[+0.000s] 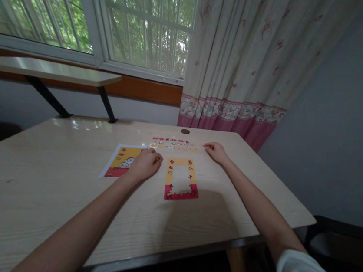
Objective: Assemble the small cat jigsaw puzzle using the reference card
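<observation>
A jigsaw puzzle border (192,194) in yellow and red lies flat on the table, its pieces joined round a bare middle. Beyond it, loose puzzle pieces (171,140) lie in rows: red at the back, pale ones between, yellow in front. My right hand (215,152) is at the right end of these rows, thumb and finger pinched on a small puzzle piece. To the left of the border, my left hand (146,164) rests over the right side of a printed picture sheet (121,157), covering part of it. Its fingers are curled together; anything inside them is hidden.
The wooden table (63,192) has its right edge beyond my right forearm. At the back left stands a raised shelf (51,71) on black legs. A round dark cap (185,131) sits near the back edge, below the curtain (237,72).
</observation>
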Demonstrator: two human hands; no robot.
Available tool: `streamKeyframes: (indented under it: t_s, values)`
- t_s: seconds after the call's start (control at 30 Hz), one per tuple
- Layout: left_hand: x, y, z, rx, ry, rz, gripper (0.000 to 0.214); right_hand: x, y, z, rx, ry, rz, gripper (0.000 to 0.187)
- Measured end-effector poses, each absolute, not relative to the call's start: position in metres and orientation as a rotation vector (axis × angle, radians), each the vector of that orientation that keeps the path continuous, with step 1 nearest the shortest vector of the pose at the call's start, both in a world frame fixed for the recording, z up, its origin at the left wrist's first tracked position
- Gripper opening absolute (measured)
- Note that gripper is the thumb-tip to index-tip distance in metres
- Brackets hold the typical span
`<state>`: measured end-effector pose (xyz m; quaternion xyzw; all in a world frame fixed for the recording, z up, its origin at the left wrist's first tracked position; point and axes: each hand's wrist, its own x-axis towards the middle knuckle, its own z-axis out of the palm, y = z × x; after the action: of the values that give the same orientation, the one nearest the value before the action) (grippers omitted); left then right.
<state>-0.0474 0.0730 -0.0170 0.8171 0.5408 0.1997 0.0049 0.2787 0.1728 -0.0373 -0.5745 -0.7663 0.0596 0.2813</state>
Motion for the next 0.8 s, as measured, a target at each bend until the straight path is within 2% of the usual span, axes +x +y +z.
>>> streamKeyframes:
  t_s: [0.23, 0.5, 0.8]
  values:
    - [-0.047, 0.073, -0.017, 2.565, 1.713, 0.615, 0.032, 0.329, 0.180, -0.038, -1.766, -1.888, 0.127, 0.030]
    - [-0.050, 0.074, -0.019, 2.556, 1.711, 0.602, 0.033, 0.307, 0.175, -0.042, -1.749, -1.976, 0.131, 0.029]
    - [-0.051, 0.075, -0.019, 2.554, 1.683, 0.633, 0.032, 0.309, 0.176, -0.037, -1.708, -2.023, 0.235, 0.012]
